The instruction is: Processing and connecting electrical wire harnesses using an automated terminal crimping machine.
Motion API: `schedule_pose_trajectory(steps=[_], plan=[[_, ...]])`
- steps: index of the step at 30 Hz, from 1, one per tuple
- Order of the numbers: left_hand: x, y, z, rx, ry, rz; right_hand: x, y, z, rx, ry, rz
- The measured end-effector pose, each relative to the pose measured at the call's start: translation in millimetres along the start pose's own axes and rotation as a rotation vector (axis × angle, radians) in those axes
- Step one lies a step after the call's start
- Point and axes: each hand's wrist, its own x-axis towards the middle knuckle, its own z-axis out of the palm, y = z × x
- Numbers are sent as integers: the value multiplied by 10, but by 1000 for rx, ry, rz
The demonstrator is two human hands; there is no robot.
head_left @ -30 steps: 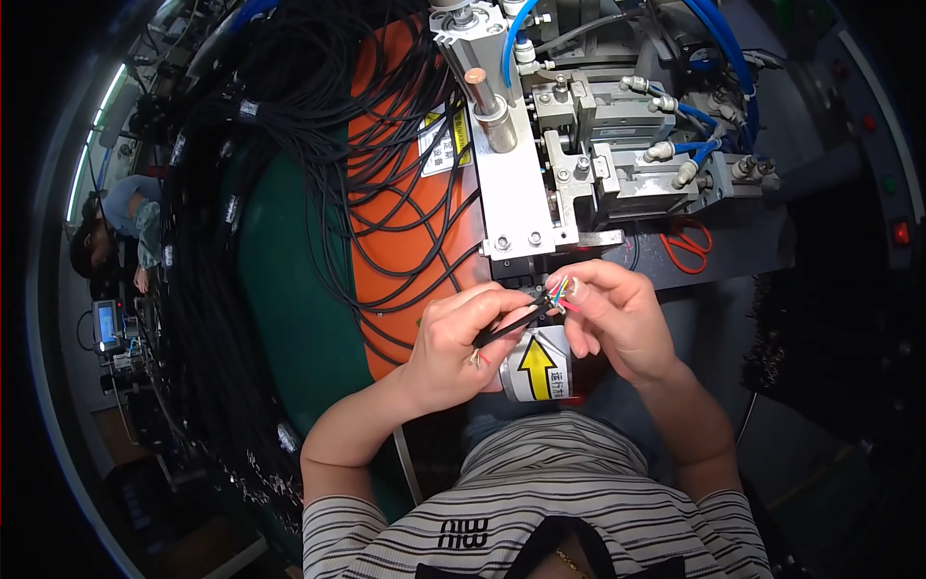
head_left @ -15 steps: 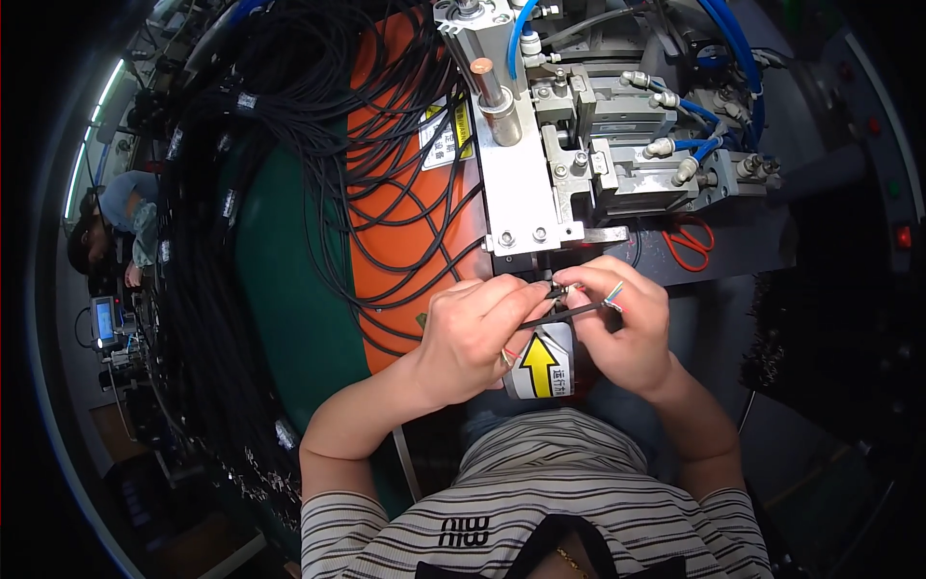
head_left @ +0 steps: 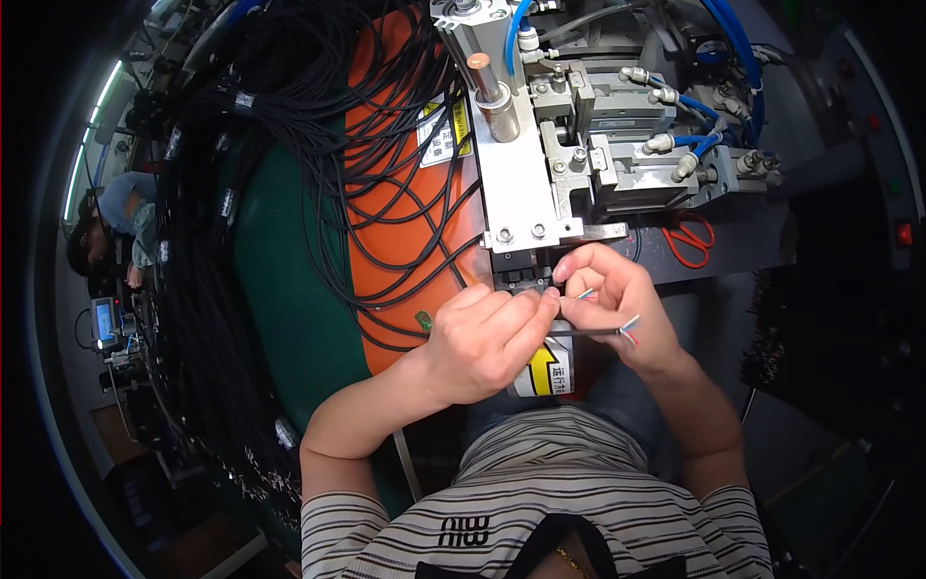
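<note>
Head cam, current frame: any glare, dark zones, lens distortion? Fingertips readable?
Head view: metal plate bright with highlights, light strip near white; black bundled cables sink into shadow at left; corners go black, edges bow near the rim. Also head view: coloured wire ends by the right hand show, but too small for fine detail.

The machine (head_left: 521, 193) is silver, its hoses (head_left: 737, 58) blue. Left of it, black cables (head_left: 318, 106) cross an orange surface (head_left: 382, 362) beside a green surface (head_left: 275, 280). Right of it, scissors (head_left: 689, 241) have red-orange handles. In front of it: a black cord (head_left: 593, 332) with red, white and bluish wires (head_left: 631, 331), a white label (head_left: 563, 357) with yellow arrow, a whitish, dark-striped shirt (head_left: 550, 454).
</note>
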Motion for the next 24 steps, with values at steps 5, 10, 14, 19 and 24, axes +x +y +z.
schedule_pose_trajectory(steps=[5,10,14,19,24], plan=[[-14,-9,29,-69,71,-76,-68,-21,133,-33,91,-49],[-24,-42,69,-174,123,-110,-84,-13,84,387,94,101],[-34,-56,68,-174,107,-140,-36,3,-3,484,6,156],[-4,-30,54,-286,100,-199,-47,23,-59,383,-58,102],[3,-28,59,-292,104,-155,-6,-12,-64,-92,12,-158]])
